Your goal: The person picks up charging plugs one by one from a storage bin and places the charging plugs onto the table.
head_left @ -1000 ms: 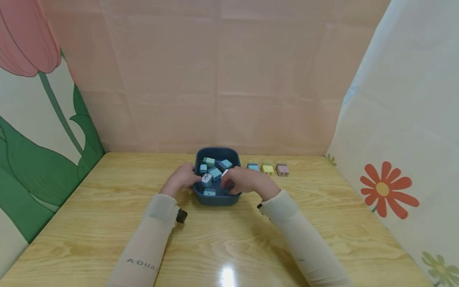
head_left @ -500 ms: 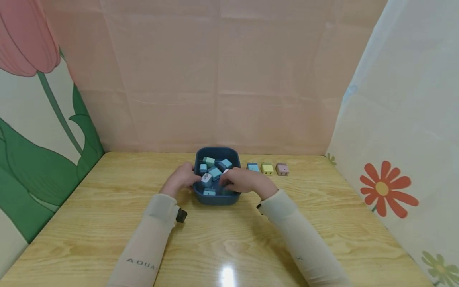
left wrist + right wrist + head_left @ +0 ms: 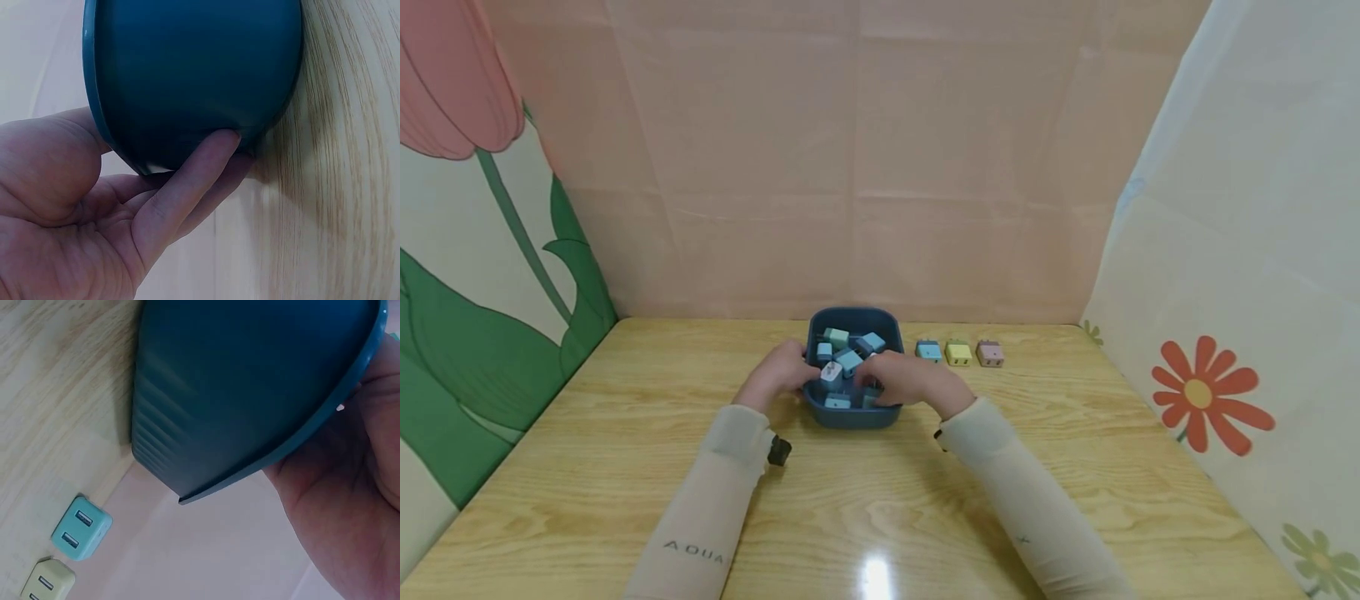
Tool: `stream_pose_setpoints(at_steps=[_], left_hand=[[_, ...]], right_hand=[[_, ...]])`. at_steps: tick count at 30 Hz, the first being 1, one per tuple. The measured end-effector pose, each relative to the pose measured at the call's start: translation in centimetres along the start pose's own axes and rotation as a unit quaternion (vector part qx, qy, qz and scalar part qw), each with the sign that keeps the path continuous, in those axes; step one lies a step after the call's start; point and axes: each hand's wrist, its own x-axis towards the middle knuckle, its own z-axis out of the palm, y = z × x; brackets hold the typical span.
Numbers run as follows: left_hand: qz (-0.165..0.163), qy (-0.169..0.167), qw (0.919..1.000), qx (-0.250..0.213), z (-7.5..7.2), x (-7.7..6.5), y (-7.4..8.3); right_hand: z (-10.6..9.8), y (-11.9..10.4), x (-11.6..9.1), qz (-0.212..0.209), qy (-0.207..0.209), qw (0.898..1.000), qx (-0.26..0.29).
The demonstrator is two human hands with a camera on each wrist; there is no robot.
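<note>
A dark blue bin [image 3: 854, 419] stands on the table with several USB charger plugs inside, among them a green plug [image 3: 837, 337], a blue plug [image 3: 848, 360] and a white-topped plug [image 3: 831, 372]. My left hand [image 3: 781, 369] grips the bin's left side. In the left wrist view its thumb goes over the rim and its fingers [image 3: 200, 172] lie along the outer wall. My right hand [image 3: 897, 379] reaches over the right rim, fingers bent down among the plugs. Its fingertips are hidden by the bin wall in the right wrist view; I cannot tell whether they hold a plug.
Right of the bin, a blue plug [image 3: 928, 350], a yellow plug [image 3: 958, 352] and a pink plug [image 3: 990, 353] stand in a row along the back of the wooden table [image 3: 880, 500]. A pinkish cloth backdrop [image 3: 850, 167] rises behind, with printed panels at both sides.
My right hand has shifted slightly left inside the bin, its fingers moving among the plugs. The blue plug in the middle has tilted a little. My left hand stays on the bin.
</note>
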Motion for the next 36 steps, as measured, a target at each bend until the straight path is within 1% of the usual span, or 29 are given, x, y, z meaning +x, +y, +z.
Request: stream_pose_setpoints(at_steps=[7, 14, 22, 25, 30, 36], left_hand=[[0.004, 0.002, 1.0, -0.001, 0.0, -0.3, 0.1], [0.003, 0.002, 1.0, 0.001, 0.0, -0.1, -0.1], [0.005, 0.003, 1.0, 0.001, 0.0, 0.0, -0.1], [0.005, 0.003, 1.0, 0.0, -0.1, -0.1, 0.0], [0.004, 0.0, 1.0, 0.0, -0.1, -0.1, 0.0], [0.0, -0.001, 1.0, 0.001, -0.1, 0.0, -0.1]], right_hand=[[0.2, -0.5, 0.5, 0.022, 0.01, 0.999, -0.035], [0.3, -0.9, 0.6, 0.047, 0.03, 0.996, -0.065], [0.1, -1.2, 0.5, 0.089, 0.055, 0.992, -0.077], [0.1, -1.3, 0.4, 0.094, 0.055, 0.991, -0.072], [-0.1, -1.1, 0.4, 0.076, 0.053, 0.995, -0.044], [0.2, -0.5, 0.7, 0.015, 0.053, 0.998, -0.029]])
